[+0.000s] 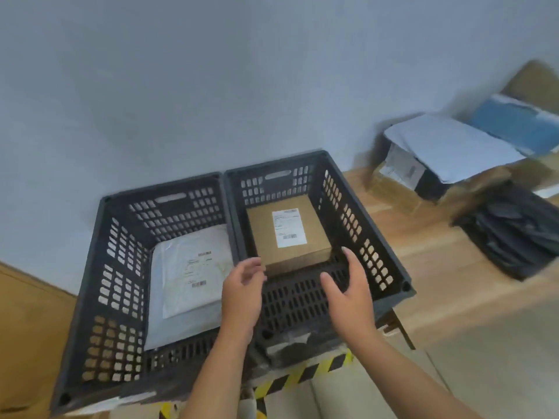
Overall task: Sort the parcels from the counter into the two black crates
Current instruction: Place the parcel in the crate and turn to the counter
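Cardboard parcel [314,240], seen beyond our two hands, lay flat on the floor of the right black crate [373,252], close to its far wall, with its white shipping label facing up. Nearest us, yellow-and-black hazard tape [302,373] ran along the edge below the crates' near walls. We held our left hand [242,293] over the divide between the two crates, fingers loosely spread and gripping nothing. Its fingertips were just beside the parcel's near left corner, and we could not tell whether they touched it. Our right hand [348,288] hovered inside the right crate, also relaxed and empty, its fingers near the parcel's near right corner but apart from it. The left black crate [90,267], side by side with the right one and touching it, held a white poly mailer [187,276] lying flat, label up. Both crates stood against a pale wall [181,86]. Farther right, on the wooden counter [423,252], lay more parcels: black poly bags [511,234] nearest, then a brown box [390,189] under a white envelope [447,146], and a blurred blue mailer [514,122] behind.
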